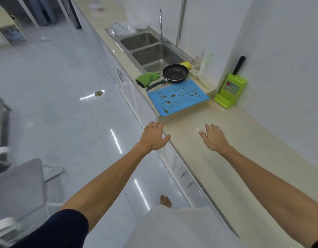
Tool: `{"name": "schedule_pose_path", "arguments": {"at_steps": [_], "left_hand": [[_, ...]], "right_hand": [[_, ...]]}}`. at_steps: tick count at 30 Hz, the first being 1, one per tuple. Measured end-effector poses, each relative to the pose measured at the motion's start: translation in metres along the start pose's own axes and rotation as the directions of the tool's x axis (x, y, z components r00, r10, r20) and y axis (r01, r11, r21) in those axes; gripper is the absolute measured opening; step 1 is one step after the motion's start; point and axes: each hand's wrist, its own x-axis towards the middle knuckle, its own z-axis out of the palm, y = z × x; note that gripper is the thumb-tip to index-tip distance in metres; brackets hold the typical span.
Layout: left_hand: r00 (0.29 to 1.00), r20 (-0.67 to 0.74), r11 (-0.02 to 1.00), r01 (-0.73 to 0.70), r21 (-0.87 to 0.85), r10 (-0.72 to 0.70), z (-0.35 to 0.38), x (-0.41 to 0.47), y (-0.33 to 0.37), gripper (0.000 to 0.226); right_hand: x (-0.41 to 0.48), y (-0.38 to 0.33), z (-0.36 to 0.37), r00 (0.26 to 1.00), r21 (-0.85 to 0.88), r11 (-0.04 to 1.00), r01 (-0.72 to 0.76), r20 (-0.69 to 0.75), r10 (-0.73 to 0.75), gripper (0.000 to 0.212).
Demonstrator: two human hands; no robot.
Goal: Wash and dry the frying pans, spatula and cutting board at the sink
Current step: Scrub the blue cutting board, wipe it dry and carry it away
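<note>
A long beige counter is being viewed along its length, set against a white wall and running above white cabinets. The glossy pale floor is reflecting ceiling lights, and a grey chair is standing at the lower left. Both arms are being held out, empty: the left hand is being held over the counter's front edge, fingers spread, and the right hand is being held above the bare countertop, fingers likewise spread, nothing being gripped. Well ahead of the hands, a blue cutting board spotted with brown stains is lying flat on the counter. Just beyond it, a dark frying pan is sitting beside the double steel sink, its handle pointing toward a green cloth. A yellow sponge is lying behind the pan. A green knife block is standing against the wall.
</note>
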Motion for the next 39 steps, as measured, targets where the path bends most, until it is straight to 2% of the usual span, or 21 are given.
{"name": "schedule_pose_path", "arguments": {"at_steps": [6,12,20,26,29,35,39], "left_hand": [[0.999,0.022,0.999,0.049,0.006,-0.05,-0.019,0.075,-0.068,0.075],[0.997,0.054,0.998,0.056,-0.027,-0.055,-0.023,0.145,-0.111,0.077],[0.995,0.104,0.996,0.005,-0.09,0.004,-0.029,0.253,-0.177,0.079],[0.978,0.209,0.985,0.013,-0.172,0.023,-0.018,0.293,-0.204,0.07],[0.969,0.247,0.982,0.031,-0.184,0.016,-0.009,0.303,-0.207,0.065],[0.959,0.261,0.948,0.18,-0.263,-0.11,0.013,0.314,-0.203,0.064],[0.924,0.289,0.833,0.357,-0.423,-0.249,0.031,0.315,-0.192,0.064]], "right_hand": [[0.093,-0.06,-0.001,0.999,0.064,0.997,0.035,0.034,-0.037,0.05],[0.166,-0.098,0.001,0.993,0.07,0.996,0.056,0.104,-0.063,0.059],[0.268,-0.135,0.009,0.987,0.098,0.991,-0.093,0.137,0.079,0.061],[0.309,-0.144,0.015,0.958,0.118,0.954,-0.274,0.122,0.26,0.057],[0.319,-0.136,0.016,0.95,0.116,0.946,-0.302,0.111,0.29,0.055],[0.35,-0.096,0.016,0.95,0.06,0.951,-0.303,0.1,0.296,0.052],[0.38,-0.057,0.022,0.945,0.044,0.945,-0.323,0.056,0.321,0.05]]}}
